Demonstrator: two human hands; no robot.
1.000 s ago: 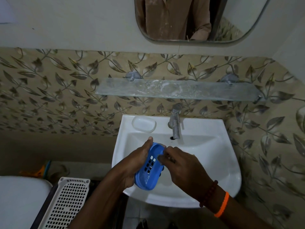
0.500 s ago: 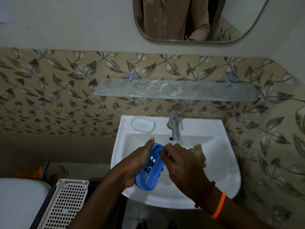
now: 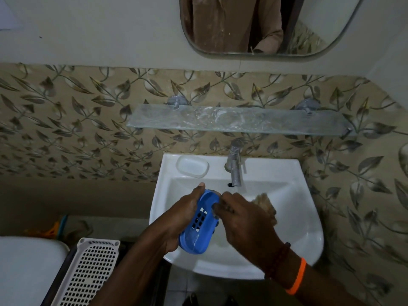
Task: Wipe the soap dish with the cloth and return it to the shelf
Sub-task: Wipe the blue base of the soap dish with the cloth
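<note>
Left hand (image 3: 183, 214) grip grasping blue slotted plastic soap dish (image 3: 199, 221), tilted over white basin (image 3: 293, 217); right hand (image 3: 240, 215) grip clenched on brownish cloth (image 3: 265, 202), fingers at dish rim; wiping underway; glass shelf (image 3: 238, 120) return not yet done

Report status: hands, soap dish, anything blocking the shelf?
Left hand grips the blue slotted plastic soap dish over the white basin. Right hand holds the brownish cloth at its rim. Glass shelf bare.
</note>
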